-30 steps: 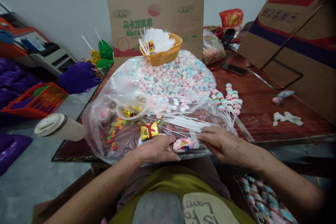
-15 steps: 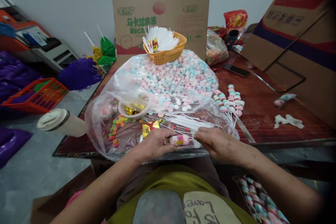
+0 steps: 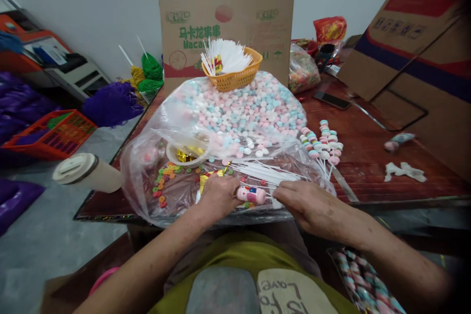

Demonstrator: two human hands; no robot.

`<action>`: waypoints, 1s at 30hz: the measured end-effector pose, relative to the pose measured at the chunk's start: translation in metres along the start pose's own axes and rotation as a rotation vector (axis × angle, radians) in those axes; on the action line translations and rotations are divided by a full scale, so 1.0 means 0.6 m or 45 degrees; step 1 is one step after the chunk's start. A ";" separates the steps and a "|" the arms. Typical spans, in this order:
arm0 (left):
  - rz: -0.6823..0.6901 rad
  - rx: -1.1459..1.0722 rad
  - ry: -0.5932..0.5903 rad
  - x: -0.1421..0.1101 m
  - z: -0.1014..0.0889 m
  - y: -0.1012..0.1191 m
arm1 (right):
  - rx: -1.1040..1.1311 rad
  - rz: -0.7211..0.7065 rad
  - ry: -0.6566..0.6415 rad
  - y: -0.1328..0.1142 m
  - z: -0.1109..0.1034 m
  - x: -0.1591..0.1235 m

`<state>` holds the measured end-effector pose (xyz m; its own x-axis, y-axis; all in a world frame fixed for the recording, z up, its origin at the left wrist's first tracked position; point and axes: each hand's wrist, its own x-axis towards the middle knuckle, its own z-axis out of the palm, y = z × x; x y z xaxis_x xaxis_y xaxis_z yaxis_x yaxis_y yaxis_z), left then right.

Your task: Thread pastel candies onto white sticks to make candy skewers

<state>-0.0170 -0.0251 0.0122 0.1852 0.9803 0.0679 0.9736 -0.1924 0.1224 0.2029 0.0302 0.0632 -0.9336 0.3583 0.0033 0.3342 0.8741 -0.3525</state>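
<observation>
Low over the front of the clear plastic sheet, my left hand [image 3: 221, 191] is closed around one end of a pink candy skewer [image 3: 253, 195] with a red, blue and white printed part. A short white stick juts from its right end. The fingers of my right hand [image 3: 301, 203] are together at that stick's tip, apparently pinching it. Beyond my hands lies a bunch of loose white sticks [image 3: 267, 170]. A gold packet [image 3: 211, 175] is partly hidden behind my left hand, and small ring candies [image 3: 162, 186] lie to its left.
A big clear bag of pastel candies [image 3: 243, 113] fills the table's middle, with an orange basket [image 3: 231, 81] of white sticks on it. Finished candy skewers [image 3: 327, 144] and a metal ruler [image 3: 344, 184] lie right. A lidded cup [image 3: 88, 172] lies at the left edge.
The candy skewer has turned in my left hand, showing a different printed side. My left fingers have curled in more tightly, and my right hand has shifted slightly.
</observation>
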 end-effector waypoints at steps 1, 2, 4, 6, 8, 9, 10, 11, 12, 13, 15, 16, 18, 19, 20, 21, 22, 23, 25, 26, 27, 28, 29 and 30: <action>0.055 -0.007 0.057 0.001 0.003 0.005 | -0.012 0.018 -0.003 0.000 0.001 0.001; 0.103 -0.016 0.116 0.001 0.005 0.009 | -0.030 0.038 0.000 0.000 0.002 0.003; 0.153 -0.036 0.219 0.003 0.009 0.018 | -0.083 0.074 0.024 0.001 0.005 0.005; 0.167 -0.057 0.276 0.005 0.008 0.023 | -0.147 0.086 0.038 0.003 0.004 0.006; 0.143 -0.078 0.260 0.009 0.003 0.024 | -0.187 0.062 0.028 0.004 0.000 0.002; 0.115 -0.088 0.223 0.010 0.000 0.023 | -0.198 0.049 0.017 0.003 -0.002 0.000; 0.090 -0.101 0.177 0.012 -0.003 0.023 | -0.200 0.036 0.008 0.001 -0.003 -0.003; 0.076 -0.117 0.134 0.013 -0.005 0.023 | -0.196 0.026 0.008 -0.002 -0.003 -0.004; 0.076 -0.136 0.096 0.015 -0.006 0.025 | -0.188 0.021 0.013 -0.006 -0.002 -0.004; 0.089 -0.158 0.066 0.016 -0.004 0.027 | -0.179 0.018 0.021 -0.011 0.001 -0.003; 0.122 -0.219 0.016 0.017 0.004 0.035 | -0.160 0.007 0.033 -0.021 0.013 0.007; 0.124 -0.269 -0.012 0.017 0.010 0.040 | -0.158 0.003 0.038 -0.025 0.019 0.013; 0.086 -0.429 -0.082 0.015 0.021 0.048 | -0.163 -0.015 0.056 -0.026 0.031 0.027; 0.042 -0.529 -0.113 0.014 0.024 0.050 | -0.167 -0.023 0.085 -0.023 0.034 0.031; -0.014 -0.633 -0.139 0.013 0.024 0.050 | -0.176 -0.021 0.136 -0.017 0.034 0.034; -0.078 -0.731 -0.160 0.012 0.021 0.049 | -0.187 -0.014 0.194 -0.010 0.032 0.035; -0.140 -0.821 -0.173 0.010 0.016 0.046 | -0.199 -0.010 0.241 -0.003 0.029 0.034; -0.181 -0.909 -0.184 0.008 0.009 0.042 | -0.204 -0.013 0.273 0.004 0.024 0.031; -0.186 -1.113 -0.266 0.006 -0.008 0.030 | -0.189 -0.034 0.289 0.014 0.012 0.024; -0.175 -1.243 -0.343 0.005 -0.016 0.023 | -0.165 -0.050 0.281 0.016 0.005 0.021; -0.171 -1.382 -0.432 0.004 -0.023 0.015 | -0.135 -0.068 0.277 0.017 -0.001 0.018; -0.183 -1.520 -0.512 0.004 -0.028 0.006 | -0.106 -0.082 0.283 0.018 -0.007 0.015; -0.209 -1.649 -0.573 0.004 -0.031 -0.002 | -0.084 -0.098 0.288 0.018 -0.013 0.013; -0.238 -1.760 -0.617 0.005 -0.032 -0.009 | -0.071 -0.120 0.286 0.017 -0.019 0.011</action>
<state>-0.0243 -0.0220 0.0309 0.3706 0.8600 -0.3508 0.1426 0.3206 0.9364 0.2018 0.0453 0.0700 -0.9108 0.3329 0.2441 0.2594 0.9216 -0.2888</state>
